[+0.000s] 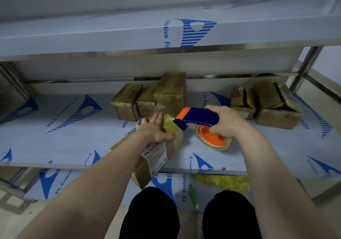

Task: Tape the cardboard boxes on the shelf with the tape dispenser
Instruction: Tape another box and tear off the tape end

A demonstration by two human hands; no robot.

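Observation:
A long cardboard box [154, 157] wrapped in yellowish tape lies on the middle shelf [64, 142], its near end hanging over the shelf's front edge. My left hand [156, 128] rests flat on its far end, fingers straight. My right hand [226, 122] grips the blue and orange tape dispenser [195, 119], whose blade end points at the box's far end. Its orange hub and roll of clear tape [212, 137] sit just above the shelf, to the right of the box.
Three taped boxes [151, 98] stand at the back of the shelf, two more [265, 104] at the right. The shelf above [110, 35] overhangs. On the lower shelf lie crumpled yellow tape [225, 181] and a green pen-like tool [193, 196]. My knees are below.

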